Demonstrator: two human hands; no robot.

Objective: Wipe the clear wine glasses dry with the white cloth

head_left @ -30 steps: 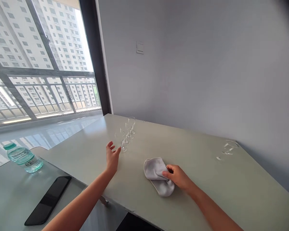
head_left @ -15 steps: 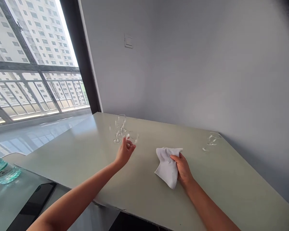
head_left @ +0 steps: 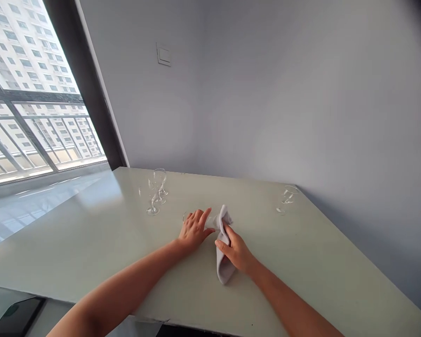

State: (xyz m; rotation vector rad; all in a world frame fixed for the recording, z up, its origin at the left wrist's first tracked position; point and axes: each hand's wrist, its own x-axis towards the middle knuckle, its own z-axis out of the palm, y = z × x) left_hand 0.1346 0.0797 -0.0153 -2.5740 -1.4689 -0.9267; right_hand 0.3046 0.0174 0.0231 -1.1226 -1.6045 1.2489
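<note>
Near the middle of the pale table (head_left: 133, 276), my left hand (head_left: 195, 228) holds a clear glass (head_left: 212, 222) lying sideways, its thumb and fingers around the foot end, which they mostly hide. My right hand (head_left: 234, 248) pinches a white cloth (head_left: 224, 271) between thumb and fingers. The cloth's upper part touches the right end of the glass, and the rest hangs down below. Several clear stemmed glasses (head_left: 159, 180) stand in a group to the left, beyond my left hand.
Another clear glass (head_left: 288, 194) is at the right back of the table. A black phone (head_left: 16, 318) lies on a lower surface at the bottom left. Walls with a switch (head_left: 164, 55) rise behind, and a window (head_left: 31, 103) is at the left.
My hands have come together, bringing the cloth against the glass, which has turned sideways. The camera view has shifted to the right, and the bottle at the left has left the picture.
</note>
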